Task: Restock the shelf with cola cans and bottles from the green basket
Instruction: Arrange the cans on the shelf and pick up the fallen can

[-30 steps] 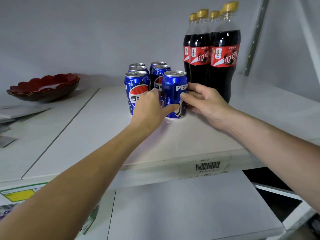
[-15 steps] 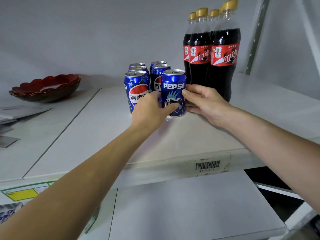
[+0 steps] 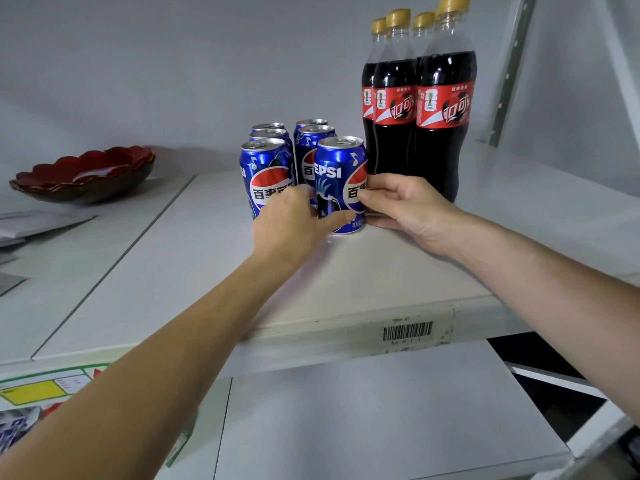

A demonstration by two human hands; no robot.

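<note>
- Both hands held the front blue can (image 3: pixel 341 183) upright on the shelf (image 3: pixel 381 271).
- Left hand (image 3: pixel 291 226) wrapped it; right hand (image 3: pixel 405 206) pinched its side.
- Cola bottles (image 3: pixel 419 109) stood just beside it.

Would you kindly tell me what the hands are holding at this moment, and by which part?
Both hands hold the front cola can by its lower side wall: left hand and right hand.
</note>
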